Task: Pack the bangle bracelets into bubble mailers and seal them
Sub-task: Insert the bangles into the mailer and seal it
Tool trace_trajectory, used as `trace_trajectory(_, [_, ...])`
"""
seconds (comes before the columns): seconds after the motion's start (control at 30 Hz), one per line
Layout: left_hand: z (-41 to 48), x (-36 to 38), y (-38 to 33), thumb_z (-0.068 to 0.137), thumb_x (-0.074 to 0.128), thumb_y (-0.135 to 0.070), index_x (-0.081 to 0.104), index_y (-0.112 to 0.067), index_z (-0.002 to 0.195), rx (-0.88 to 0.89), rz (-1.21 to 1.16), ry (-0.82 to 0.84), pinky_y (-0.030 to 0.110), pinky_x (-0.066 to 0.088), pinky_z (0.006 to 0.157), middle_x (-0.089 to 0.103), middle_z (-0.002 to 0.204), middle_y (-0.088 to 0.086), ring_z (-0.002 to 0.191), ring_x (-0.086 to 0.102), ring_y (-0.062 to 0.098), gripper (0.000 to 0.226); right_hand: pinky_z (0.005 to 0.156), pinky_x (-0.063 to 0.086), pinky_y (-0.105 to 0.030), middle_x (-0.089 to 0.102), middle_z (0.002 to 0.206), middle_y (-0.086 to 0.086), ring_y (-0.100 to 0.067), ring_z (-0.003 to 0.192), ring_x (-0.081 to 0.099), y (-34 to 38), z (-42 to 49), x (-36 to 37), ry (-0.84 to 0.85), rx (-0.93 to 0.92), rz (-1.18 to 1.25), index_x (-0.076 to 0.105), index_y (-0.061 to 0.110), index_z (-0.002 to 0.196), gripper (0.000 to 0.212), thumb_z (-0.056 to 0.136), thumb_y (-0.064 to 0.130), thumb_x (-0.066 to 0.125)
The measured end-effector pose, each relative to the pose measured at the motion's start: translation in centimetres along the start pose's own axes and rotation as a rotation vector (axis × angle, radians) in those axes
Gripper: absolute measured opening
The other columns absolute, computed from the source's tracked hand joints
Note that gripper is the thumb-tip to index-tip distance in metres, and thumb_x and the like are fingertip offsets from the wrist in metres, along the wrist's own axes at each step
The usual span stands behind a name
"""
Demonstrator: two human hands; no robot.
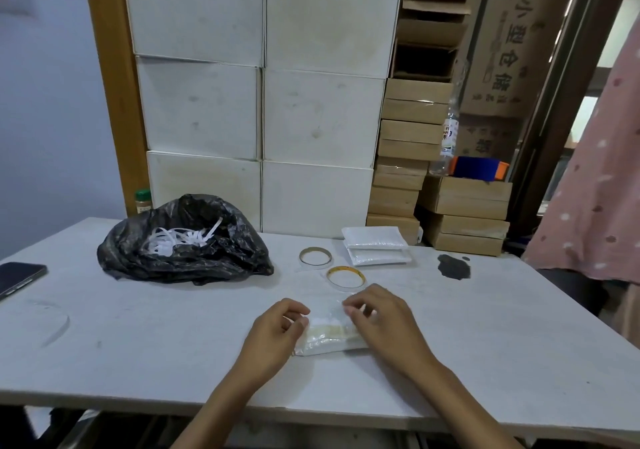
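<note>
- Head view: bubble mailer (329,336) lies flat, long axis left-right, between both hands.
- Left hand (277,331) curled, pinching its left edge.
- Right hand (377,317) curled, fingertips on its top flap.

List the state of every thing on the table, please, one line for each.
Mailer: flat, under both hands.
Left hand: fingers curled on the mailer.
Right hand: pinching its top edge.
Bangles: two, loose, unpacked.
Mailer stack: untouched.
Black bag: open, holds white strips.
Phone: screen dark.
</note>
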State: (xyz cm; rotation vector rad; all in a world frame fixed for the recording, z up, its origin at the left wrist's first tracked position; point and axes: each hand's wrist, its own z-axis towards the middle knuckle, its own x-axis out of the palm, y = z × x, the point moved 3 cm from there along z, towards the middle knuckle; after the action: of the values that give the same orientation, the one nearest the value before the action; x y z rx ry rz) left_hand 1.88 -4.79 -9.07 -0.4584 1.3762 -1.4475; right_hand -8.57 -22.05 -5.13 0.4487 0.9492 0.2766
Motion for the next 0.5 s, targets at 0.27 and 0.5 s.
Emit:
trace_trajectory(0.27, [0.4,0.0,1.1,0.091,0.058,-0.008,0.065,-0.025,0.084,0.039,-0.085,0.032,0.023,0.050,0.068,0.070,0.081,-0.011,0.079,0.065,0.007,0.020,0.069,0.048,-0.026,0.066,0.078,0.010,-0.007,0.076,0.060,3.7,1.1,3.6,0.159,0.091,-0.141,0.062,0.025,0.078,0.031,0.081,0.056,0.061])
trace_trajectory(0.5, [0.6,0.1,1.2,0.093,0.055,-0.007,0.063,-0.024,0.086,0.034,-0.105,0.075,0.021,0.050,0.065,0.068,0.083,-0.005,0.084,0.065,0.008,0.020,0.070,0.052,-0.027,0.070,0.077,0.009,-0.006,0.076,0.064,3.1,1.1,4.0,0.184,0.167,-0.060,0.070,0.024,0.079,0.026,0.080,0.049,0.065])
